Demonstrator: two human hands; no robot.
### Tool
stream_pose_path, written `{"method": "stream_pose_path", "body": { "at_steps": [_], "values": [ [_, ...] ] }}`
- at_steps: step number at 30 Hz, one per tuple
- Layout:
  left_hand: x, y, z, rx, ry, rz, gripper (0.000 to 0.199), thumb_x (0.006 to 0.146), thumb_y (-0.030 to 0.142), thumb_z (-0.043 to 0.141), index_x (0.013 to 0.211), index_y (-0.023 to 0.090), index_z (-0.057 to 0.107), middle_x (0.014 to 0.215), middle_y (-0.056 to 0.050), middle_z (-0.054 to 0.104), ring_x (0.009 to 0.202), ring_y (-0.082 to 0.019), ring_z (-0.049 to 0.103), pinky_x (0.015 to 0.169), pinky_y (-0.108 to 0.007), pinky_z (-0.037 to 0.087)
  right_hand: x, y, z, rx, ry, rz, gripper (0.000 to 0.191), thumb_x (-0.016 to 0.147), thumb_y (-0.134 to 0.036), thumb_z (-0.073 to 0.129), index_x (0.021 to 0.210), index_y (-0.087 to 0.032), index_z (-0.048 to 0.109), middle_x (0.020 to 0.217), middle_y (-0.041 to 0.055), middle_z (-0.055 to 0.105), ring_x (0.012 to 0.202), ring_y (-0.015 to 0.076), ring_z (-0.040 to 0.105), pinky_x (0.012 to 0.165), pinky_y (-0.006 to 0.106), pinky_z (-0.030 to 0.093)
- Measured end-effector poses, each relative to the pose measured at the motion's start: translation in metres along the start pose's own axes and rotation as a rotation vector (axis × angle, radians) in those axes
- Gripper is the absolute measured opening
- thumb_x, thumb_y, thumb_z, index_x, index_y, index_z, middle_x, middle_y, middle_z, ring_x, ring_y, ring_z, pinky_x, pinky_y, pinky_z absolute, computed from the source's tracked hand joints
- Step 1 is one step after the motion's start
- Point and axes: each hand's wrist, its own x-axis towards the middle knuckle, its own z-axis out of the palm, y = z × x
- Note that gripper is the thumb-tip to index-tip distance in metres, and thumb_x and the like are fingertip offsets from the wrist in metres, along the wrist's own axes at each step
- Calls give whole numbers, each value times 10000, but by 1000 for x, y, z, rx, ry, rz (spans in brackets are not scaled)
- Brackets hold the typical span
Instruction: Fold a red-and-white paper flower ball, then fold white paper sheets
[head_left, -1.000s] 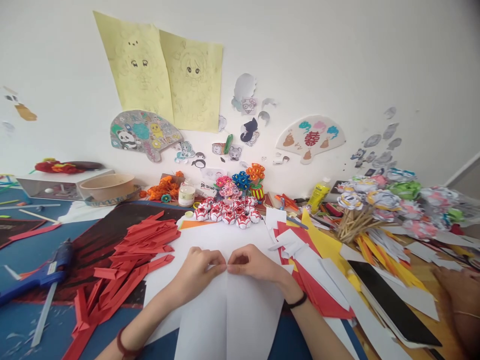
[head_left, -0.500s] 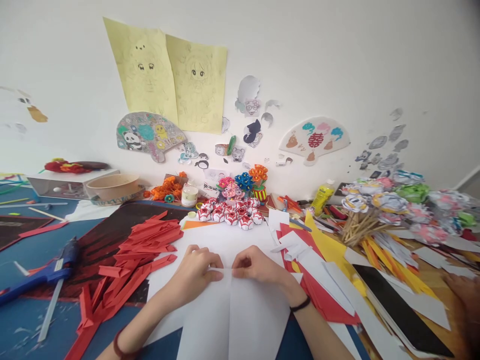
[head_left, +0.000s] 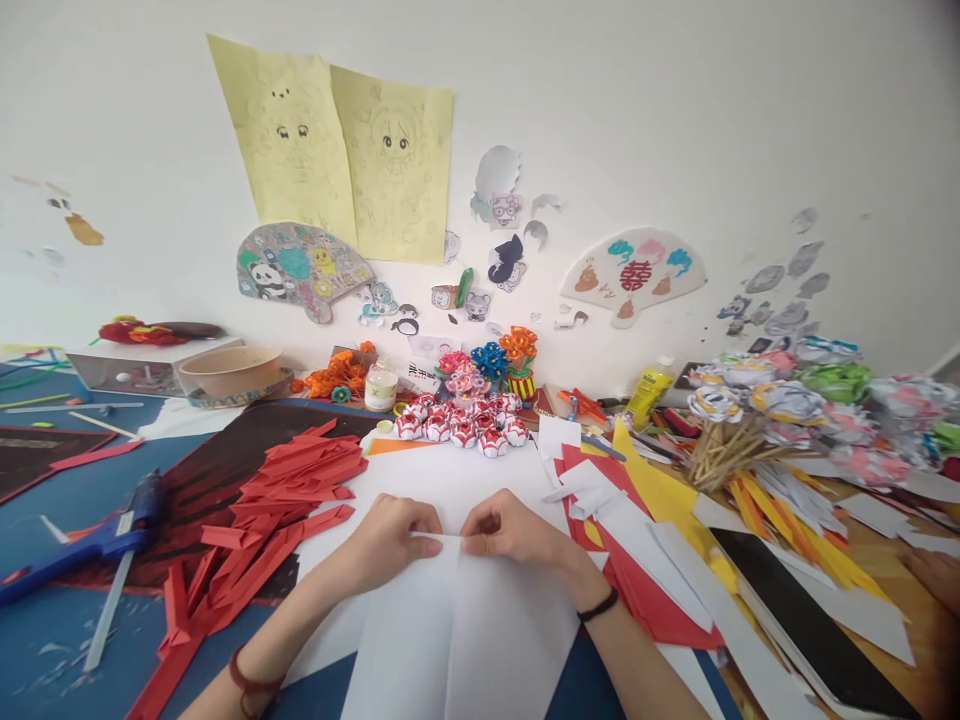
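Note:
A white sheet of paper [head_left: 480,640] with a crease down its middle extends from between my hands toward the near edge of the view. My left hand [head_left: 394,545] pinches its far edge just left of the crease. Close by on the right, my right hand [head_left: 510,538] pinches the same edge between thumb and fingers. More white paper [head_left: 450,480] lies flat on the table beneath. Folded red paper strips [head_left: 292,500] are heaped to the left of my left hand, and red paper [head_left: 652,590] lies under white pieces to the right.
Red-and-white paper flowers [head_left: 461,425] sit beyond my hands. A blue glue gun [head_left: 112,540] is at left. On the right are a black phone [head_left: 810,620], a bundle of paper flowers on sticks [head_left: 720,420] and a yellow bottle [head_left: 649,393]. Another person's hand [head_left: 934,570] shows at the right edge.
My hands keep their pinch and have shifted only slightly. The near part of the creased sheet has moved a little to the left, and the view has shifted slightly.

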Motion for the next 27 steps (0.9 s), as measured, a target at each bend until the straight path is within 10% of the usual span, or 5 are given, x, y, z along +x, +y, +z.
{"method": "stream_pose_path", "body": {
  "at_steps": [27],
  "values": [
    [0,16,15,16,73,102,191,909,323,478,850,251,645,806,32,647,788,-160,538,850,-350,303,2,2,7,33,145,-25,87,658,-210,723,676,-130,752,555,-11,613,515,89,453,512,217,352]
  ]
}}
